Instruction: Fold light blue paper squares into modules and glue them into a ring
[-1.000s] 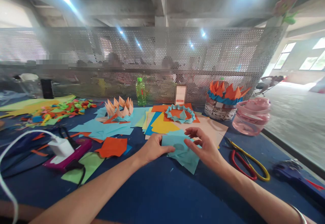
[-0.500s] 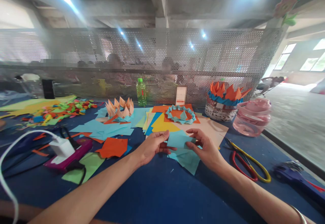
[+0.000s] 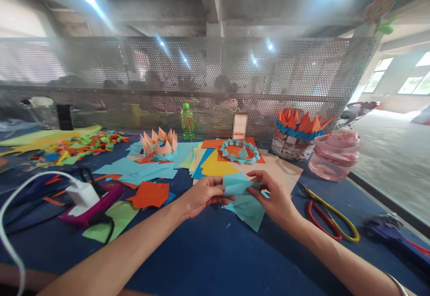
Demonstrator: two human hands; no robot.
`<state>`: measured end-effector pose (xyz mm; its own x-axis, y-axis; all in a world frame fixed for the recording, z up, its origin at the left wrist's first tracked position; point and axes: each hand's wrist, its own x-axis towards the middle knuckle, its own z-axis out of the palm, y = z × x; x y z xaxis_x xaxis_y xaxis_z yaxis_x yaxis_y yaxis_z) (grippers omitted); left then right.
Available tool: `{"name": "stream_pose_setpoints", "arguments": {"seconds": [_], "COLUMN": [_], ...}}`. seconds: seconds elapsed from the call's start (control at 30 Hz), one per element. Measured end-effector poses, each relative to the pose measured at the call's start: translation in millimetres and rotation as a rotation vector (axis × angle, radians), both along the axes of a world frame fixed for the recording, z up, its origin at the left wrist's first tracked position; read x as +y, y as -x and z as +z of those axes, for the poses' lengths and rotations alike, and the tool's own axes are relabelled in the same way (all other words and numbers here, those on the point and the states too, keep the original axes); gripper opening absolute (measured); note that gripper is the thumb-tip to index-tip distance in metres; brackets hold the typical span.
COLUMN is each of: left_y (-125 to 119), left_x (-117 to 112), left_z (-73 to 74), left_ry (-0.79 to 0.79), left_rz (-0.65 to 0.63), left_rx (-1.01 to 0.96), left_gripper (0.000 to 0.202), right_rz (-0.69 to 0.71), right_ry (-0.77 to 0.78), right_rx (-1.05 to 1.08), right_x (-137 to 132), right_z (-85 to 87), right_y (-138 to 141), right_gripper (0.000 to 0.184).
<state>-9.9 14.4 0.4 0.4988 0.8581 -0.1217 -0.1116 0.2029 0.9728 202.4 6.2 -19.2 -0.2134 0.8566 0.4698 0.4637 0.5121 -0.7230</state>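
A small sheet of light blue paper (image 3: 239, 185) is held up between both hands, with a crease running across it. My left hand (image 3: 205, 194) pinches its left edge between thumb and fingers. At the right edge, my right hand (image 3: 273, 193) grips it with thumb and fingertips. Just below lie more light blue paper pieces (image 3: 249, 213) on the blue table (image 3: 215, 255). Beyond the hands is a ring of folded light blue paper (image 3: 231, 155) on orange sheets, and left of it a peach folded-paper crown (image 3: 159, 146).
Scissors (image 3: 331, 215) with red and yellow handles and a purple tool (image 3: 393, 233) lie at right. Behind them stand a pink jug (image 3: 334, 159) and a basket (image 3: 291, 147). A purple power strip (image 3: 90, 206) with cables, paper scraps (image 3: 80, 148) and a green bottle (image 3: 187, 123) are farther left.
The light blue paper has gone from lying flatter to bent along a crease. My left thumb has come down onto its left edge; my right hand has barely moved.
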Motion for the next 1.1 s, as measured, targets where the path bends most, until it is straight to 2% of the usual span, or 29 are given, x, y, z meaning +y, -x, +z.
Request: {"name": "stream_pose_setpoints", "arguments": {"seconds": [0.13, 0.23, 0.3, 0.4, 0.57, 0.73, 1.1], "left_y": [-1, -2, -2, -3, -3, -4, -8], "left_x": [-4, -6, -6, -4, -2, -3, -5], "left_z": [1.2, 0.2, -2.0, -6.5, -10.1, -4.7, -2.7], "left_ry": [0.075, 0.053, 0.011, -0.035, -0.047, 0.027, 0.007], "left_rz": [-0.095, -0.161, -0.129, -0.012, 0.097, 0.145, 0.123], "left_rx": [0.017, 0.075, 0.092, 0.083, 0.063, 0.012, -0.034], "left_gripper": [0.038, 0.034, 0.028, 0.025, 0.025, 0.030, 0.038], "right_rz": [0.016, 0.076, 0.069, 0.061, 0.118, 0.044, -0.176], "right_ry": [-0.168, -0.305, -0.409, -0.531, -0.590, -0.533, -0.100], "right_rx": [-0.147, -0.234, -0.301, -0.415, -0.482, -0.405, -0.075], "right_x": [-6, -10, -14, -21, -24, -18, -11], "right_z": [1.9, 5.5, 9.0, 13.5, 12.9, 7.8, -4.0], "right_y": [1, 3, 5, 10, 13, 11, 15], "right_gripper": [0.024, 0.027, 0.032, 0.034, 0.008, 0.009, 0.012]}}
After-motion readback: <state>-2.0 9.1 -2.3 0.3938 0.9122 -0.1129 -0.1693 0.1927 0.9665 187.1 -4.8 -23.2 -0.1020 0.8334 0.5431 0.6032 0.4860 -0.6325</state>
